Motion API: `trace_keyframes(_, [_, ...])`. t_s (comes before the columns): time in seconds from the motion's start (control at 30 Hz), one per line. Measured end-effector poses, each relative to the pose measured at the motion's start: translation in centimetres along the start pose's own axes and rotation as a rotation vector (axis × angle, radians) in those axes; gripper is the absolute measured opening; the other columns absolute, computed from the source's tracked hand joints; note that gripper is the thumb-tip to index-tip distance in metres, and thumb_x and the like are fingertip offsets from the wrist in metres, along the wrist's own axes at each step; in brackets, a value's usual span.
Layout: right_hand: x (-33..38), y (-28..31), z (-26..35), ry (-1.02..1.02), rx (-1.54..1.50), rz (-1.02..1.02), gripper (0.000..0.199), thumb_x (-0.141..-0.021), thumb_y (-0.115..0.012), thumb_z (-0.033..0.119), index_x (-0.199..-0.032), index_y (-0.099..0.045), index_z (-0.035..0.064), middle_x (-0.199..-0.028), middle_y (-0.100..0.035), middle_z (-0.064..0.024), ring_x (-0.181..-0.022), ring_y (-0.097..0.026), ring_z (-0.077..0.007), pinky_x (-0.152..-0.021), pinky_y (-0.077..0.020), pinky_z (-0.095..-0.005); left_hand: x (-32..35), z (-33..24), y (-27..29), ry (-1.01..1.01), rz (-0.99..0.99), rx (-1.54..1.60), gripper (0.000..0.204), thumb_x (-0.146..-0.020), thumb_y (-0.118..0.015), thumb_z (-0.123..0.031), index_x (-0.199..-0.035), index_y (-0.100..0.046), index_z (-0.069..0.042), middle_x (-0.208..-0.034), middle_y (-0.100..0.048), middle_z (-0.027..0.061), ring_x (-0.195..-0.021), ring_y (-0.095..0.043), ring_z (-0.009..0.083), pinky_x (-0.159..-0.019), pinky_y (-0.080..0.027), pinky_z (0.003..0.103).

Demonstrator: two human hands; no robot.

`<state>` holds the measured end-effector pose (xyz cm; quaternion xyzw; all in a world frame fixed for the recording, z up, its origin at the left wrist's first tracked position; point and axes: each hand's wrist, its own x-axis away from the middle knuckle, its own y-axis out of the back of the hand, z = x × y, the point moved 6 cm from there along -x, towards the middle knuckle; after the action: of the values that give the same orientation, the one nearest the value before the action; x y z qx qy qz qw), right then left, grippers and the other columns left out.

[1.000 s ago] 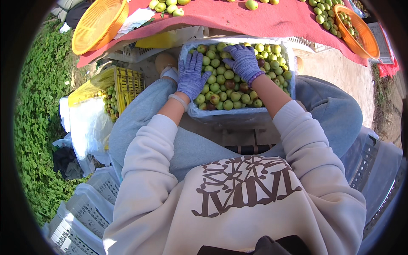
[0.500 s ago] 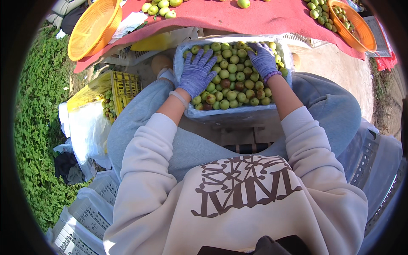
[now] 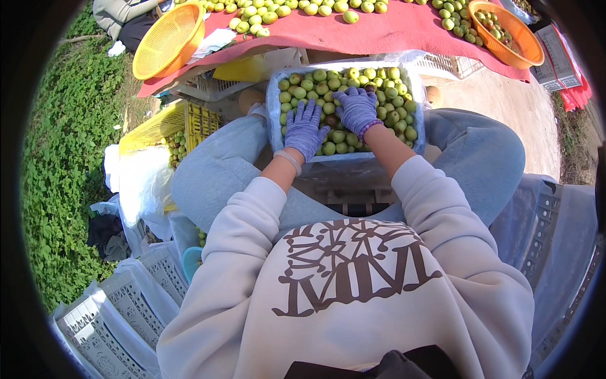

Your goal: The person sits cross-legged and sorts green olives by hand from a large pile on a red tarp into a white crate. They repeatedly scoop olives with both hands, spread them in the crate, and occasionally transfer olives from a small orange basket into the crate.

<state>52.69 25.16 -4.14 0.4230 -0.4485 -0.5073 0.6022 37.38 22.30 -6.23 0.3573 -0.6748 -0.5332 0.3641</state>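
Round green fruits [image 3: 328, 108], a few blotched brown, fill a box [image 3: 274, 114] lined with pale translucent plastic, heaped from its far edge to its near one. The person's left hand [image 3: 305, 131], in a purple knit glove, lies on them toward the near left corner, fingers long and slightly spread. The right hand [image 3: 358, 112], gloved alike, rests just right of the box's middle, fingers bent down over the fruits; whether they close on one cannot be told. Beyond the far edge, a red cloth [image 3: 379, 38] carries loose green fruits [image 3: 271, 11] along its back edge. An orange basket [image 3: 165, 44] sits at the cloth's left end, and an orange bowl [image 3: 521, 39] of fruits at its near right corner. Left of the box stands a yellow crate [image 3: 205, 120] containing more fruits.
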Motion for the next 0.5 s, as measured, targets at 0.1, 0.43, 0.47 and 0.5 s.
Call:
trace_keyframes(0.1, [-0.2,0.2,-0.3,-0.058,-0.072,0.007,0.042,-0.081,-0.07,0.034,-0.12,-0.061,0.0225,-0.121,-0.062,-0.0088,-0.121,-0.053,-0.0309,-0.106,-0.0335,-0.0532,2.9,-0.5,0.6,0.087,-0.085,-0.013,0.061,-0.094,-0.054,-0.04,-0.143,-0.046,-0.006,-0.154,-0.034,0.0186,-0.145,-0.027,0.0377,-0.118,-0.017,0.053])
trace_keyframes(0.43, [0.3,-0.3,-2.0,-0.03,-0.189,-0.125,0.038,-0.079,-0.069,0.034,-0.113,-0.06,0.019,-0.113,-0.063,-0.008,-0.114,-0.057,-0.0279,-0.099,-0.0374,-0.0473,-1.6,0.8,4.5,-0.073,-0.086,0.072,0.04,-0.085,-0.066,-0.019,-0.124,-0.062,-0.012,-0.12,-0.062,0.0138,-0.112,-0.057,0.0345,-0.098,-0.045,0.044])
trace_keyframes(0.47, [0.3,-0.3,-2.1,-0.041,-0.197,-0.128,0.038,-0.079,-0.069,0.034,-0.113,-0.06,0.0187,-0.112,-0.063,-0.0078,-0.114,-0.057,-0.0277,-0.099,-0.0373,-0.047,-2.7,0.9,4.5,-0.08,-0.058,0.062,0.039,-0.084,-0.066,-0.018,-0.123,-0.063,-0.013,-0.12,-0.062,0.0137,-0.112,-0.057,0.0345,-0.097,-0.045,0.044])
trace_keyframes(0.5, [0.2,-0.4,-2.1,-0.028,-0.212,-0.118,0.039,-0.079,-0.07,0.034,-0.113,-0.06,0.0184,-0.112,-0.063,-0.0077,-0.114,-0.056,-0.0277,-0.1,-0.0371,-0.0467,-3.8,1.1,4.5,-0.088,-0.037,0.056,0.038,-0.084,-0.066,-0.018,-0.122,-0.063,-0.013,-0.119,-0.062,0.0136,-0.112,-0.057,0.0345,-0.097,-0.046,0.044])
